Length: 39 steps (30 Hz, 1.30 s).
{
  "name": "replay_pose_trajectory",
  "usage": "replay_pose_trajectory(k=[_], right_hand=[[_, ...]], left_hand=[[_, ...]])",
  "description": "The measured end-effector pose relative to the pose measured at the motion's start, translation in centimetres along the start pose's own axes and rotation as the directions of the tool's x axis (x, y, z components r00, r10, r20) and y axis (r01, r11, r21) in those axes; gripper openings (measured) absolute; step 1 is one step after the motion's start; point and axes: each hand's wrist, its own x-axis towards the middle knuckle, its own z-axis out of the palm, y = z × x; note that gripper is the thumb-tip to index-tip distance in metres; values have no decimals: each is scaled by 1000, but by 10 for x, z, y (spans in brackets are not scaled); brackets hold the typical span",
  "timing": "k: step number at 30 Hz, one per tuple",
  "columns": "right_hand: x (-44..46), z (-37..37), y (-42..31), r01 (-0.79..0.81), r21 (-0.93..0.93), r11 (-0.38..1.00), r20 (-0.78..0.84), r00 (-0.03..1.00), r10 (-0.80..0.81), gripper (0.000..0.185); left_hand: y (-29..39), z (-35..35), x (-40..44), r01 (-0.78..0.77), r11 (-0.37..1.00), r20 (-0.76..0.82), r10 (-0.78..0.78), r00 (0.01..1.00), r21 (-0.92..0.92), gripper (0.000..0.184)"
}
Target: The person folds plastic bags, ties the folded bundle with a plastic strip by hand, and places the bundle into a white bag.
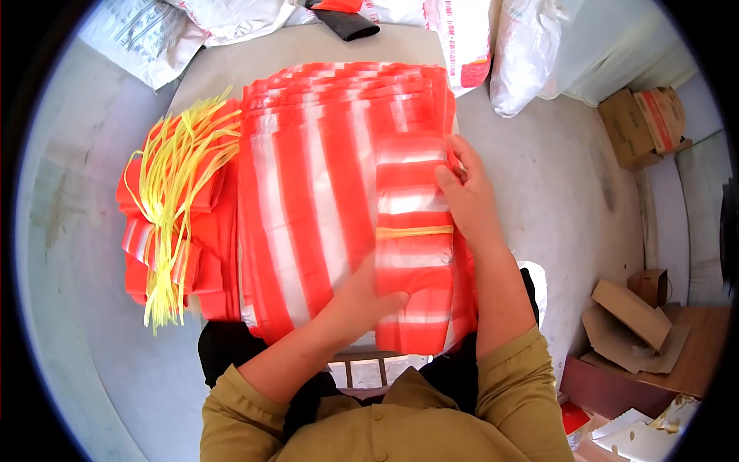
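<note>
A folded bundle of red-and-white striped plastic bags [414, 266] lies lengthwise over the right part of a wide stack of the same bags [308, 177]. A yellow tie [414, 231] crosses its middle. My left hand [362, 300], slightly blurred, grips the bundle's lower left edge, thumb on top and the other fingers largely hidden. At its upper right edge, my right hand [468, 196] is closed with the fingers curled around the side. Left of the stack, a bunch of yellow plastic strips [165, 215] is draped over more folded red bundles [202, 269].
White printed sacks [146, 38] and a white plastic roll [527, 54] lie along the far side, near a dark tube-like object [350, 25]. Cardboard boxes [643, 127] stand at the far right. An opened carton [635, 327] sits on a brown surface at lower right.
</note>
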Motion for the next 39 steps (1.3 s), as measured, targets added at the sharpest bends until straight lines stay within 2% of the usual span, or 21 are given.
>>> replay_pose_trajectory(k=[3,6,10,12,15,18,21,24,28,30,33,36,39], right_hand=[[0,-4,5,-48,263,963,-121,989,83,57],[-3,-10,-3,-85,409,909,-124,981,147,63],[-5,-24,-7,-152,538,829,-84,969,232,66],[-4,-33,-1,-163,574,802,-84,963,256,67],[-7,-52,-6,-270,518,812,71,959,274,65],[-10,-59,-1,-193,261,946,67,981,182,61],[-13,-63,4,-159,180,971,0,987,161,61],[-16,-71,0,-185,201,962,-14,981,192,58],[-14,-85,11,-175,-29,984,18,984,176,54],[-13,-89,14,-182,-92,979,26,982,186,53],[-8,-94,15,-324,-5,946,-26,946,324,52],[-1,-96,28,-354,79,932,42,935,352,51],[3,-93,40,-292,79,953,100,954,284,50]], left_hand=[[3,0,-4,-35,984,28,40,999,-172,77],[-7,-6,2,-140,983,70,149,986,-120,79],[-15,-16,4,-103,995,186,105,977,-21,76],[-6,-19,0,-149,989,244,139,960,23,75],[-1,-26,-3,-170,985,302,151,941,40,77],[-2,-30,-3,-164,986,286,150,946,26,76],[-17,-31,6,-156,987,230,157,960,-27,70],[-20,-28,9,-130,985,203,152,967,-115,66],[-17,-28,10,-60,987,247,97,964,-151,60],[-13,-28,9,-38,992,247,68,967,-122,66],[-12,-26,8,-29,992,227,56,972,-120,65],[-11,-26,9,-1,994,212,24,977,-108,59],[-8,-26,7,38,991,219,-9,976,-127,54]])
